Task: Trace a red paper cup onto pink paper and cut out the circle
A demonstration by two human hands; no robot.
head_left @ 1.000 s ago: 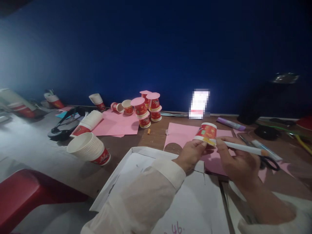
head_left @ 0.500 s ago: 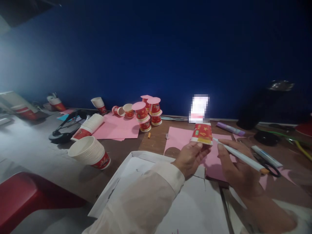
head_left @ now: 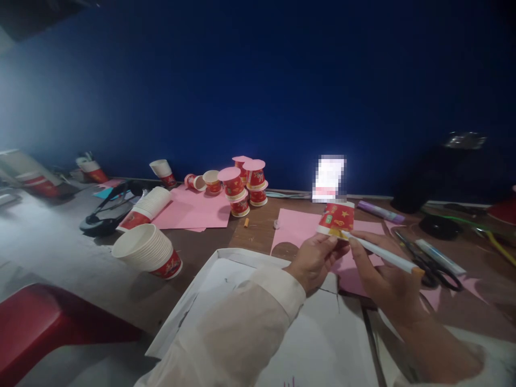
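Note:
My left hand (head_left: 316, 262) grips a red and white paper cup (head_left: 337, 216), upside down with its rim low, above the pink paper (head_left: 296, 226). Between the fingers of my right hand (head_left: 393, 290) is a white marker (head_left: 389, 253) with an orange end. The marker's tip meets the yellow band near the cup's rim; whether it presses on the surface I cannot tell. Beneath my forearms lies a white shallow box lid (head_left: 322, 333). Just beyond my right hand rest black-handled scissors (head_left: 447, 278) and a clear glue tube (head_left: 440, 257).
Stacked cups with pink discs (head_left: 231, 181) stand at the back. Nested white cups (head_left: 145, 248), another leaning stack (head_left: 147, 207) and a black headset (head_left: 100, 220) are on the left. A small orange cap (head_left: 246, 222), a purple marker (head_left: 381, 212) and a blurred bright screen (head_left: 329, 177) lie further back.
My right hand has moved left, bringing the marker's tip from beside the cup onto its yellow band. The cup has shifted and turned slightly rightward in my left hand.

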